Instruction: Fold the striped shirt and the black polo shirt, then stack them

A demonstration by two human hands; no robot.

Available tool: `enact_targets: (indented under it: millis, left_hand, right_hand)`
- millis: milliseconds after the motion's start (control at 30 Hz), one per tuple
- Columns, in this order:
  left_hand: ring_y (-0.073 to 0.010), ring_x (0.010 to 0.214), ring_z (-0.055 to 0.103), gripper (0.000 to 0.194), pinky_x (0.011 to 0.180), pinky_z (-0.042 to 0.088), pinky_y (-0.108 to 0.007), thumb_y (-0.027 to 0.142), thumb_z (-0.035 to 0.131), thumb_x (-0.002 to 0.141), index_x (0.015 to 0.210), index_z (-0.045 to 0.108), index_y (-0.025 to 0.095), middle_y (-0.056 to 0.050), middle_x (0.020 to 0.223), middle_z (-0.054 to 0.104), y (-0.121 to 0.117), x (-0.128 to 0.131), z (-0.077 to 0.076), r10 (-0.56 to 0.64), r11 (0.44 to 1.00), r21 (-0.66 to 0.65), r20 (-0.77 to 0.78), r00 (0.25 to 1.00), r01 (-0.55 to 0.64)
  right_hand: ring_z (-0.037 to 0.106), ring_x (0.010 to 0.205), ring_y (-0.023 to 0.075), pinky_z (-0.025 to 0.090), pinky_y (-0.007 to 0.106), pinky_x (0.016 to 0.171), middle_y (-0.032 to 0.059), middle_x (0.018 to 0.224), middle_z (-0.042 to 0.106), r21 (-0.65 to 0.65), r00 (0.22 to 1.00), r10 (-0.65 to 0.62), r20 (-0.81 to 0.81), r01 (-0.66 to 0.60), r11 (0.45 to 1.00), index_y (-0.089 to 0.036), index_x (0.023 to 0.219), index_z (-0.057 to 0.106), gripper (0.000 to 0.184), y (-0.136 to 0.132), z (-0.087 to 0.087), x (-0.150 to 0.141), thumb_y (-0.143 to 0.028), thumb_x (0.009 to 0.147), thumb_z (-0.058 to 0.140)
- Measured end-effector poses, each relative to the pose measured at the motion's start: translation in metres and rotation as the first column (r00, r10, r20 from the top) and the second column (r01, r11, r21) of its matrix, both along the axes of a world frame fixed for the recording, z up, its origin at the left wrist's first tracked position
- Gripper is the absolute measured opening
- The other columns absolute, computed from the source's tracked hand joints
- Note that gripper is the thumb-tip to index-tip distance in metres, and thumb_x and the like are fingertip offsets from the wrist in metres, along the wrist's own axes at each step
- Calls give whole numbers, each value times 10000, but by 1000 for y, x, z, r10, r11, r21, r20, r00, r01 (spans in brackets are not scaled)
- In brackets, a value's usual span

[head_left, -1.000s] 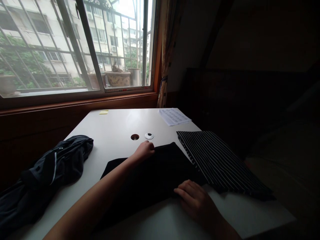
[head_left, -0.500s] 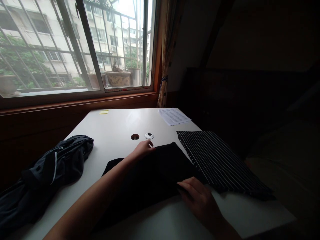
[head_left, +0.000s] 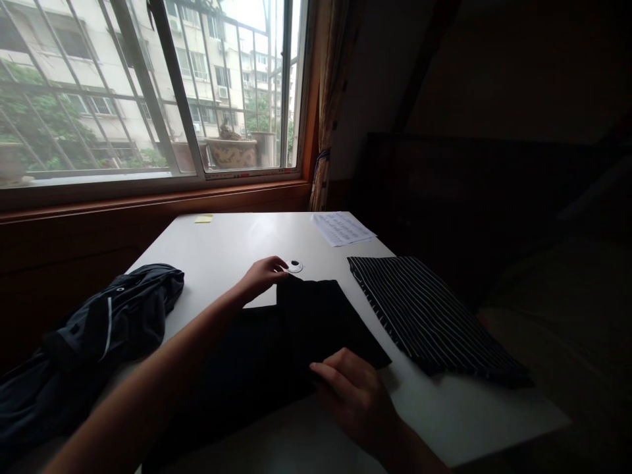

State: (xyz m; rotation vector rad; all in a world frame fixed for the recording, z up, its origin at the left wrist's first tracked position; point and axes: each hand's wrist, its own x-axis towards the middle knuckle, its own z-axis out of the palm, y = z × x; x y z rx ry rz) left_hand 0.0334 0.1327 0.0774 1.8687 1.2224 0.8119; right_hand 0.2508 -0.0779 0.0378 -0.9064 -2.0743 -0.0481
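Observation:
A plain black garment (head_left: 328,316) is spread on the white table (head_left: 237,247) before me, its exact kind hard to make out in the dark. My left hand (head_left: 266,273) pinches its far edge, lifting that corner slightly. With thumb and fingers pressed together, my right hand (head_left: 348,388) grips the near edge. Between the two hands, part of the cloth lies folded over the rest. A striped black-and-white folded garment (head_left: 429,316) rests to the right, apart from my right hand.
A dark crumpled garment with a white stripe (head_left: 123,316) lies at the table's left. Printed sheets (head_left: 342,228) and a yellow sticky note (head_left: 203,218) sit at the far edge. A round cable-hole cover (head_left: 295,266) is just beyond my left hand. A window (head_left: 237,92) stands behind.
Both hands have moved to the left, pulling the held edges of the black garment with them. Its right side now lies folded over toward the left, farther from the striped garment.

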Motion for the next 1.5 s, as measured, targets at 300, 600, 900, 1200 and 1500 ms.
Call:
enact_targets:
  millis: [300,600,900,1200,1500]
  left_hand:
    - [-229,902,641,483,771,506,-328,495,747,717,1077,684,179,-64,994,683,-34,-100,45,-3,990,-142,36,999,8]
    - [-264,908,657,441,815,515,-364,507,757,711,1060,710,241,-53,946,718,-70,-176,45,132,989,-67,-59,990,-136]
    - [-297,981,657,576,860,520,-401,604,697,733,1140,670,196,-91,1041,703,-81,-203,2,154,976,-133,-144,977,-174]
    - [-279,934,676,561,813,534,-361,589,697,741,1146,671,201,-83,1038,708,-69,-223,-31,84,973,-190,-224,971,-128]
    - [-308,1067,644,449,961,514,-468,502,510,895,1168,669,183,-126,1200,619,-88,-206,-46,206,963,254,-471,858,-91]
  right_hand:
    - [583,701,171,515,320,641,43,830,653,-17,969,247,10,-247,969,-166,1081,622,193,-3,17,-92,-164,888,610]
    - [407,541,118,386,268,472,-18,649,463,158,871,410,272,-460,873,-194,702,525,218,-2,2,-179,-231,916,535]
    - [415,538,118,315,247,430,-12,672,455,220,833,423,358,-515,828,-180,723,503,166,-1,-15,-200,-163,877,562]
    - [391,504,103,310,243,408,-24,682,473,131,784,479,395,-564,815,-177,731,546,192,-4,-23,-200,-151,920,520]
    - [595,868,138,523,280,721,-13,1074,676,-137,680,623,388,-625,768,-216,1141,632,235,25,-6,-139,-332,1002,482]
